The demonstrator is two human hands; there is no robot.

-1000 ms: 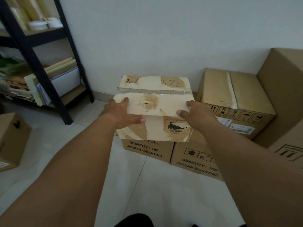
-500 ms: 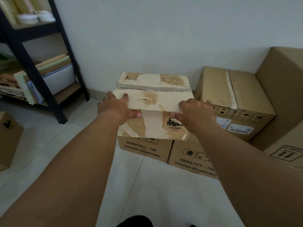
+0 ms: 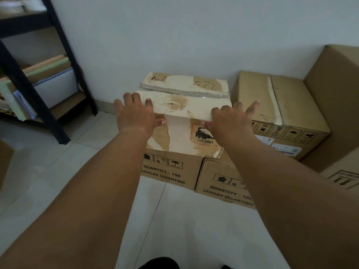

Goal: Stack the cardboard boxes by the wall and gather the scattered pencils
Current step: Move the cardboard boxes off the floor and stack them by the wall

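Hands: left hand (image 3: 136, 118), right hand (image 3: 231, 124) spread flat | torn box (image 3: 184, 98) between them, touching

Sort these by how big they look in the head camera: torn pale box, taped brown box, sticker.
Tied for largest: torn pale box and taped brown box. They look alike, and the pale one sits nearer, so I won't rank them.
Smallest: sticker.

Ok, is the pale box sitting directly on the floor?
No, the pale box sits on the brown box marked QUANTITY 100.
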